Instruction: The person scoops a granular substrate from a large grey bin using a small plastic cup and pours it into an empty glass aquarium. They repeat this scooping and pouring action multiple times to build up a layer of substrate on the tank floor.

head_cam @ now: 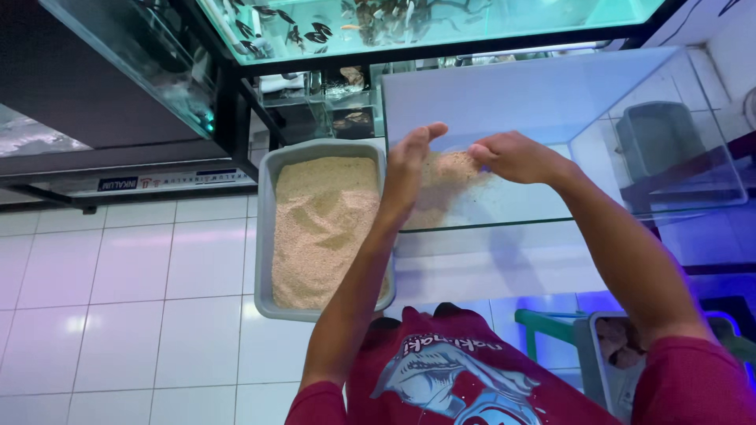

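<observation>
A grey rectangular tub full of pale tan sand sits on the white tiled floor. To its right stands a glass tank holding a small heap of the same sand on its bottom. My left hand is held edge-up over the tank's near left corner, fingers straight and apart. Over the heap my right hand is loosely cupped palm-down, and sand grains fall from it.
A black metal rack behind the tub carries a stocked fish tank on top and smaller tanks below. A grey bin shows through the glass at right. Another tub with brown lumps and a green frame sit at lower right.
</observation>
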